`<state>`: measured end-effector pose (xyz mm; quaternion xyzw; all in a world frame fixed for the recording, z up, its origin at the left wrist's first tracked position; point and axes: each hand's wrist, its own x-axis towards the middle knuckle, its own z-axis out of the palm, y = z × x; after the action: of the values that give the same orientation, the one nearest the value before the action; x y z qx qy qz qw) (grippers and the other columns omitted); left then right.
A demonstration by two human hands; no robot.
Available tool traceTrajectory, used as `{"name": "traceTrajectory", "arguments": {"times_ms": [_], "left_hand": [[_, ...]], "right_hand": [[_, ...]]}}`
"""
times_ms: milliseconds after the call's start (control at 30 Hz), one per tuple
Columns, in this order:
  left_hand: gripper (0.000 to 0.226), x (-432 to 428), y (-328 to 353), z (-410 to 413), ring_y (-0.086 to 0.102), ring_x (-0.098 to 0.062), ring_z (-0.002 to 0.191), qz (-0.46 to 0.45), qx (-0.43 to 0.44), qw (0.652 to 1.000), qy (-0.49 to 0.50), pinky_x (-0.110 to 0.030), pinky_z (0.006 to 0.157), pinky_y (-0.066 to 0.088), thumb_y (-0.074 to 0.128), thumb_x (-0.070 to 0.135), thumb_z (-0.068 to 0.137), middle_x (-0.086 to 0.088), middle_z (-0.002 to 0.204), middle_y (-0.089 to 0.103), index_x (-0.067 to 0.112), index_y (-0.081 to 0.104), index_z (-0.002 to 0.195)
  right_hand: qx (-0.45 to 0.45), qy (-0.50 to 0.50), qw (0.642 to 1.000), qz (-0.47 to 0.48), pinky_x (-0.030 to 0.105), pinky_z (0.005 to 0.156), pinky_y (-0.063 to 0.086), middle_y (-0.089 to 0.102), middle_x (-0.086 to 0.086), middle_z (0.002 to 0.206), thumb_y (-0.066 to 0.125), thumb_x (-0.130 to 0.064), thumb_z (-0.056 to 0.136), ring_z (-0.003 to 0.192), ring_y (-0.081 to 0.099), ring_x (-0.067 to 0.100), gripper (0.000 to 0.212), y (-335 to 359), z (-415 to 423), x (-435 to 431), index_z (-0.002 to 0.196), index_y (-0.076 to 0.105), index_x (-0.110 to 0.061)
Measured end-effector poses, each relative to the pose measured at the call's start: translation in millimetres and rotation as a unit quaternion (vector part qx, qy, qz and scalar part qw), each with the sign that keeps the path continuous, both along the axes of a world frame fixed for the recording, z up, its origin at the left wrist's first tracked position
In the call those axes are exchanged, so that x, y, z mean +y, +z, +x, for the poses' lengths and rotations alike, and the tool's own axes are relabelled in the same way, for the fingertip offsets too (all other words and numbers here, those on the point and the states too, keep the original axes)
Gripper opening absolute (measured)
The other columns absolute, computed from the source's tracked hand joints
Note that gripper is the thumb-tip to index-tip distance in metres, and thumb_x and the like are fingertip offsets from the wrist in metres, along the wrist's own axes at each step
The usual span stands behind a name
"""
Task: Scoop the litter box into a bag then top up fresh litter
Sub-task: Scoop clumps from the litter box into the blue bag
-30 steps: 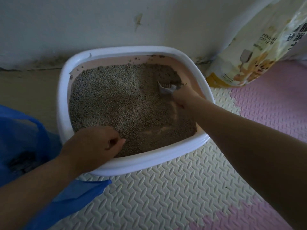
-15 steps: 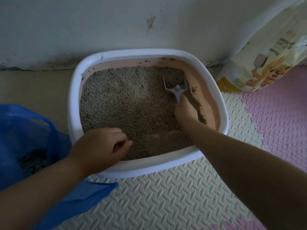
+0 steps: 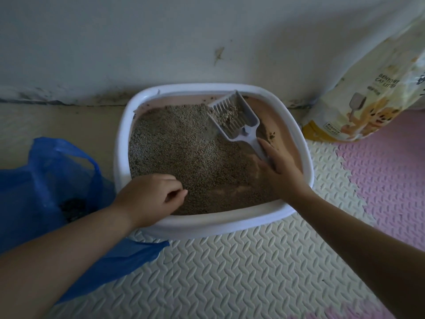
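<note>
Scoop (image 3: pixel 232 118) (litter-laden) in right fingers (image 3: pixel 268 149)

- The litter box (image 3: pixel 122 143) sits before the wall (image 3: pixel 161 42), its near edge on the mat (image 3: pixel 230 272).
- The scoop (image 3: pixel 232 116) is over the box's far right part.
- The plastic bag (image 3: pixel 46 180) lies left of the box; the litter sack (image 3: pixel 368 88) stands to its right.

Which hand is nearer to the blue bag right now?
Left. The left hand grips the near rim of the litter box, beside the blue bag; the right hand holds the scoop across the box, away from the bag.
</note>
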<state>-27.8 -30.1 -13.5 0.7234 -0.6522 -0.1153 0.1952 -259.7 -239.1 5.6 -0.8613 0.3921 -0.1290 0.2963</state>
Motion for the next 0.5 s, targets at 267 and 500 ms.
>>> {"name": "traceTrajectory", "arguments": {"times_ms": [267, 500], "left_hand": [[0.048, 0, -1, 0, 0.043, -0.007, 0.054, 0.019, -0.03, 0.999, 0.013, -0.028, 0.049, 0.032, 0.027, 0.052, 0.089, 0.007, 0.058, 0.042, 0.02, 0.049, 0.06], [0.044, 1, 5, -3, 0.04, -0.005, 0.053, 0.048, -0.034, 0.998, 0.005, -0.027, 0.05, 0.028, 0.022, 0.053, 0.088, 0.008, 0.057, 0.04, 0.027, 0.035, 0.055]], "right_hand": [[0.032, 0.037, 0.999, 0.023, 0.022, 0.09, 0.037, 0.056, -0.011, 0.116, 0.05, -0.026, 0.097, 0.101, 0.048, 0.001, 0.052, 14, -19, 7, 0.145, 0.033, -0.036], [0.034, 0.039, 0.998, 0.023, 0.027, 0.084, 0.037, 0.059, -0.008, 0.114, 0.049, -0.029, 0.096, 0.1, 0.052, 0.012, 0.05, 24, -26, 8, 0.142, 0.036, -0.04]]}}
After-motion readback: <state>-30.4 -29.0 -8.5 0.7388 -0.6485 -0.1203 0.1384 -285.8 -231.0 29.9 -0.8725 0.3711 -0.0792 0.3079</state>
